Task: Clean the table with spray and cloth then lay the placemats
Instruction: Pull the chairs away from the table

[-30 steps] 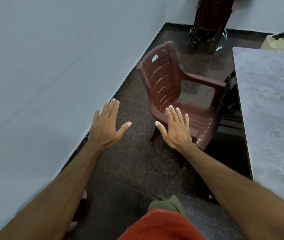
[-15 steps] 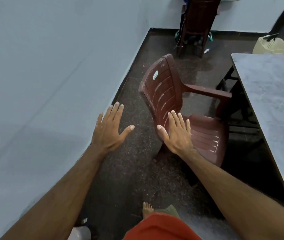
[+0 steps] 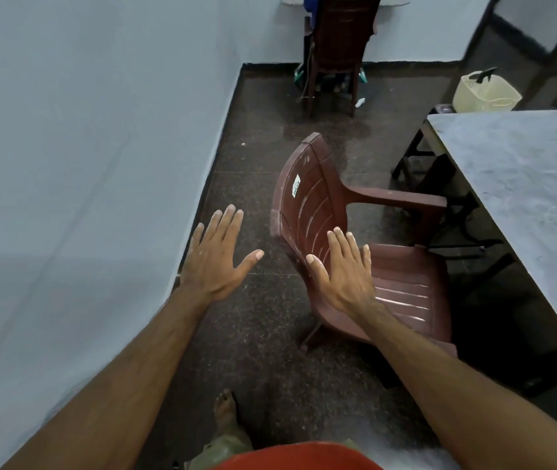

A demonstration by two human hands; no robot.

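The fingers of the left hand are held straight and close together, the thumb splayed wide toward three o'clock; nothing is gripped. The fingers of the right hand are likewise straight and nearly pressed together, thumb out toward nine o'clock, palm down, and nothing is held. Whether the right hand touches the chair behind it cannot be told. Both bare forearms are stretched forward from the lower corners of the view.

The table is seen at three o'clock, well apart from both hands. Its top is a flat, matte grey slab with a mottled, smudged surface, a thin straight edge and a squared corner at its far end. Its long axis runs from about twelve o'clock at the far corner toward five o'clock at the near side, where it is cut off by the frame. Dark legs are visible beneath it.

A brown moulded plastic chair with a slatted back, ribbed seat and a small white label stands between the hands and the table, its seat facing the table. The floor is dark speckled stone in large tiles. A pale, smooth wall fills the nine o'clock side. A pale woven basket sits on the floor beyond the table's far corner, and a second dark chair stands at twelve o'clock.
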